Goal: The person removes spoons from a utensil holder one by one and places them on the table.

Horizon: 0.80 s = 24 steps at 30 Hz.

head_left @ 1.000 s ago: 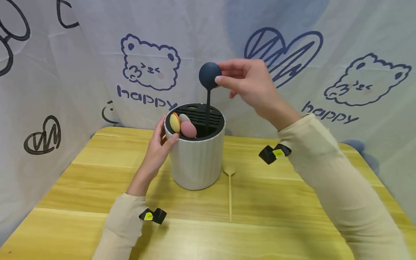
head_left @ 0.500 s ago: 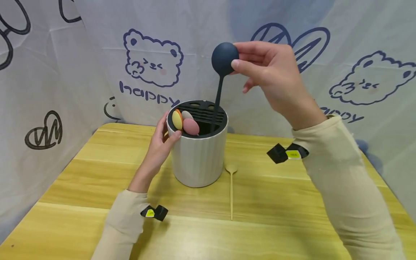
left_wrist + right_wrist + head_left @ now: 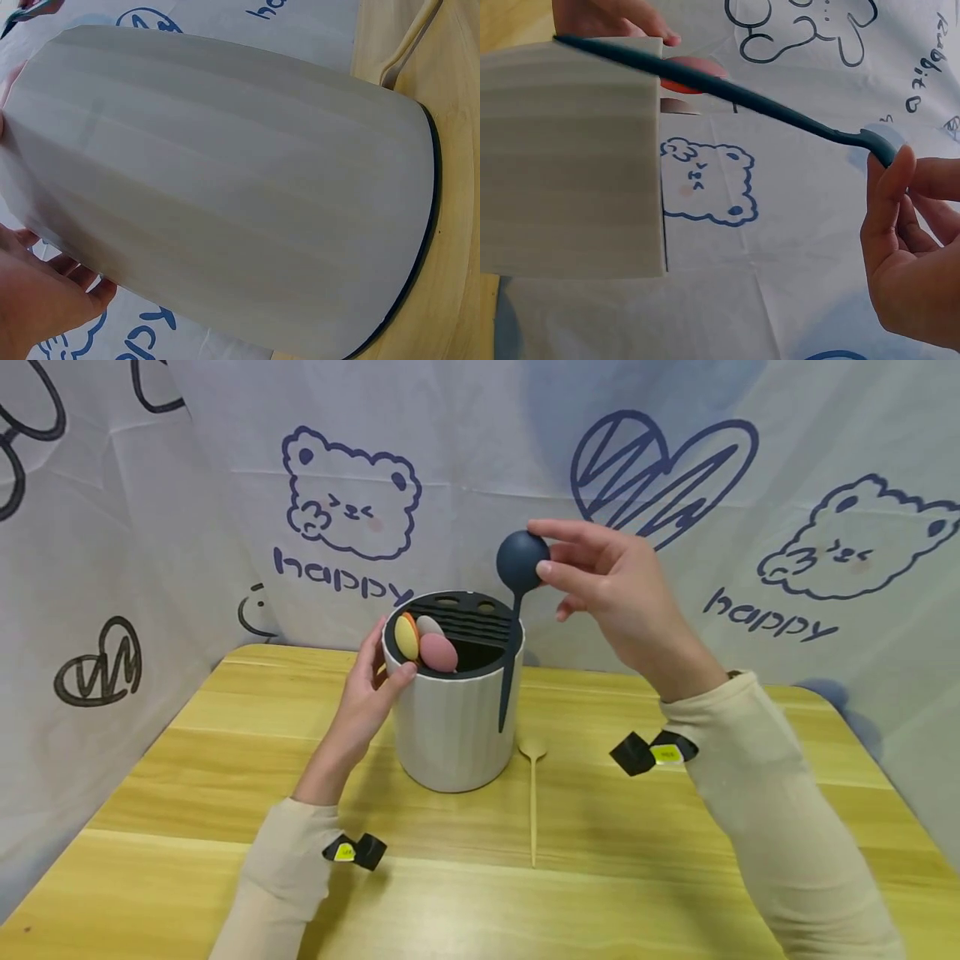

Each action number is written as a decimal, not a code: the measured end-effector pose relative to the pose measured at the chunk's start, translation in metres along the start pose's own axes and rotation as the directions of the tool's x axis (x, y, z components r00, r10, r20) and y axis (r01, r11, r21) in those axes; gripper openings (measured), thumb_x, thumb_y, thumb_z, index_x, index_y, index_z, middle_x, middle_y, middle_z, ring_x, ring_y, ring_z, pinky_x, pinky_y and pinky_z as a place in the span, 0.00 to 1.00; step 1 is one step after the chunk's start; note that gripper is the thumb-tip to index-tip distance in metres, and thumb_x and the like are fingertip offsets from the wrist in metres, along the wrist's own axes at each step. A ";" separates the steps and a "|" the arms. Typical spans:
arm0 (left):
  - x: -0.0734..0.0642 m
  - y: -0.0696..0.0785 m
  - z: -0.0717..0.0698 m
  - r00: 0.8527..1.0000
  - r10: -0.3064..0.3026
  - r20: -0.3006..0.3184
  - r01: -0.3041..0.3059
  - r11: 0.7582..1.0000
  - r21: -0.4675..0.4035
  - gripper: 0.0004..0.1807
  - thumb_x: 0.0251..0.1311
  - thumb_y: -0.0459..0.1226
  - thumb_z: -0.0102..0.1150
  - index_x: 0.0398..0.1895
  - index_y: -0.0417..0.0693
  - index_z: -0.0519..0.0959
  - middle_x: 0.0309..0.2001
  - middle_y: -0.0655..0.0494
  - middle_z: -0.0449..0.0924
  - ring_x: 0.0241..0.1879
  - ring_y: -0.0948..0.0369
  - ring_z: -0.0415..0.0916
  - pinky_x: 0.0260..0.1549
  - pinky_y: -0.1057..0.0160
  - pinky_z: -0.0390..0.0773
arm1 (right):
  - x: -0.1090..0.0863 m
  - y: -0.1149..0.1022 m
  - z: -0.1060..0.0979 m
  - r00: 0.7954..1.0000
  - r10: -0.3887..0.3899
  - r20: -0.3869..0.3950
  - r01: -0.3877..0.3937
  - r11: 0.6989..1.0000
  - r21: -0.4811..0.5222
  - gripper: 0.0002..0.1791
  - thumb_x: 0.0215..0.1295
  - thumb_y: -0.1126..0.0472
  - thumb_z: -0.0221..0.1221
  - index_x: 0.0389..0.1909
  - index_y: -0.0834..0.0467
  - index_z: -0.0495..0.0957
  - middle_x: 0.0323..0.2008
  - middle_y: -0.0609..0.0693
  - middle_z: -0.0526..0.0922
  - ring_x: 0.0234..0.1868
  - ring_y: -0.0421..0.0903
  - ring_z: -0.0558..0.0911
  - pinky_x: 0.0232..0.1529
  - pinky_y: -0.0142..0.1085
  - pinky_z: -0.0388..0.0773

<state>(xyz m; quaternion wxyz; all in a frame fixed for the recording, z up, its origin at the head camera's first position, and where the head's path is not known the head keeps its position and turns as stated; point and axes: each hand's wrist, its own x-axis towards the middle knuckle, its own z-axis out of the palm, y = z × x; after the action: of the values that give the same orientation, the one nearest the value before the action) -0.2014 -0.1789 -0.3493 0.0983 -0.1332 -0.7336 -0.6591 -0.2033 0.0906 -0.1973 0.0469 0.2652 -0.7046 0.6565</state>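
My right hand (image 3: 611,585) pinches a dark blue spoon (image 3: 522,562) by the edge of its round bowl. The handle hangs down, overlapping the right rim and front of the white ribbed utensil holder (image 3: 453,735) in the head view. In the right wrist view the spoon (image 3: 720,88) slants across the holder's top, handle end at upper left. My left hand (image 3: 369,697) grips the holder's left side near the rim, thumb at the front. Inside its black top stand a pink spoon (image 3: 438,652), a yellow one (image 3: 407,637), a grey one (image 3: 430,626) and an orange one mostly hidden.
A pale yellow spoon (image 3: 533,793) lies on the wooden table (image 3: 637,877), just right of the holder, handle toward the front. Behind the table hangs a white cloth (image 3: 465,460) printed with bears and hearts. The holder's top has a slotted section and round holes at the back.
My right hand has raised the blue spoon out of the holder, then lowered it slightly at the right, its handle now outside the rim. The left hand keeps its grip.
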 end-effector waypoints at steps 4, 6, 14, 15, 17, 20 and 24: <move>0.000 0.001 0.001 1.000 0.001 -0.003 -0.001 1.000 -0.007 0.43 0.63 0.48 0.54 0.77 0.50 0.47 0.75 0.53 0.49 0.72 0.58 0.49 0.68 0.54 0.52 | -0.001 0.009 -0.002 0.999 0.038 0.008 -0.039 0.998 0.048 0.18 0.61 0.72 0.61 0.53 0.61 0.81 0.39 0.58 0.80 0.38 0.52 0.76 0.26 0.30 0.78; 0.000 0.002 0.001 1.000 0.001 -0.007 -0.001 1.000 -0.009 0.43 0.62 0.48 0.55 0.77 0.50 0.47 0.74 0.53 0.49 0.72 0.58 0.50 0.68 0.53 0.53 | -0.002 0.012 -0.004 0.998 0.054 0.018 -0.055 0.996 0.065 0.19 0.59 0.74 0.62 0.52 0.61 0.81 0.38 0.57 0.80 0.38 0.50 0.77 0.26 0.30 0.77; 0.001 0.002 0.001 1.000 -0.004 -0.007 0.004 1.000 -0.013 0.43 0.62 0.48 0.55 0.77 0.51 0.48 0.75 0.54 0.48 0.72 0.59 0.49 0.69 0.54 0.52 | -0.005 0.022 -0.006 0.991 0.119 0.053 -0.119 0.993 -0.009 0.26 0.55 0.78 0.63 0.57 0.68 0.76 0.38 0.53 0.83 0.35 0.47 0.81 0.29 0.32 0.75; 0.001 0.002 0.002 1.000 -0.004 -0.007 0.004 1.000 -0.014 0.43 0.62 0.48 0.55 0.77 0.51 0.48 0.75 0.54 0.48 0.72 0.59 0.49 0.69 0.54 0.52 | -0.006 0.024 -0.006 0.990 0.127 0.055 -0.126 0.992 -0.021 0.26 0.55 0.77 0.63 0.57 0.68 0.76 0.38 0.52 0.83 0.36 0.47 0.81 0.29 0.32 0.75; 0.001 0.003 0.002 1.000 -0.003 -0.008 0.003 1.000 -0.018 0.43 0.62 0.49 0.55 0.77 0.50 0.48 0.75 0.54 0.49 0.72 0.59 0.49 0.68 0.54 0.52 | -0.007 0.027 -0.008 0.988 0.141 0.060 -0.139 0.989 -0.045 0.26 0.55 0.77 0.64 0.57 0.68 0.76 0.38 0.52 0.84 0.36 0.47 0.81 0.29 0.32 0.75; 0.000 0.003 0.002 1.000 0.000 -0.014 0.000 1.000 -0.025 0.44 0.62 0.49 0.56 0.77 0.50 0.48 0.75 0.53 0.49 0.72 0.59 0.50 0.68 0.55 0.53 | -0.009 0.032 -0.009 0.983 0.170 0.065 -0.163 0.982 -0.098 0.26 0.56 0.74 0.65 0.58 0.67 0.76 0.38 0.51 0.84 0.37 0.47 0.81 0.30 0.32 0.75; 0.001 0.003 0.001 1.000 -0.005 -0.010 0.005 0.999 -0.034 0.44 0.62 0.49 0.56 0.77 0.51 0.47 0.74 0.53 0.49 0.71 0.60 0.51 0.68 0.57 0.54 | -0.011 0.039 -0.012 0.974 0.217 0.068 -0.205 0.968 -0.147 0.26 0.57 0.72 0.65 0.59 0.66 0.75 0.38 0.51 0.84 0.38 0.46 0.79 0.33 0.31 0.75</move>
<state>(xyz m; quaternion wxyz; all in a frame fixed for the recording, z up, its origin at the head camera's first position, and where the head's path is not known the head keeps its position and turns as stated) -0.2010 -0.1774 -0.3463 0.0980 -0.1297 -0.7222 -0.6723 -0.2147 0.1053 -0.2354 -0.0345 0.2120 -0.7742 0.5954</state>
